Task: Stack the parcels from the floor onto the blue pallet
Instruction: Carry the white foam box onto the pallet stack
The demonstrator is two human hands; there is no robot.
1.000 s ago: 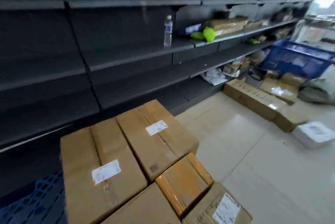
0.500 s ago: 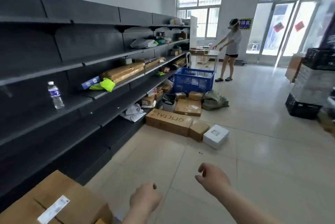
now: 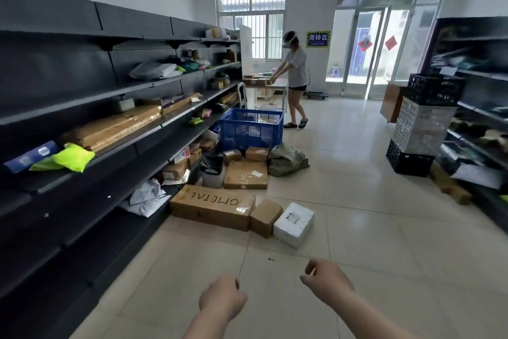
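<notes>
The blue pallet lies out of frame. Parcels on the floor at twelve o'clock: long brown box (image 3: 211,206), small brown box (image 3: 264,217), white parcel (image 3: 293,223). Left hand (image 3: 223,299) and right hand (image 3: 327,281) hang loosely curled, holding nothing.

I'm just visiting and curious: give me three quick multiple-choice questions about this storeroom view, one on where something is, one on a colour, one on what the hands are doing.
1. The white parcel on the floor lies:
A. beside a small brown box
B. inside the crate
C. on a shelf

2. The big crate by the shelves is:
A. red
B. blue
C. green

3. The left hand and right hand are:
A. carrying a box
B. pushing a cart
C. holding nothing

Answers: 1 A, it touches the small box next to the long carton. 2 B, its mesh walls are blue. 3 C, both hang loosely curled over bare floor.
</notes>
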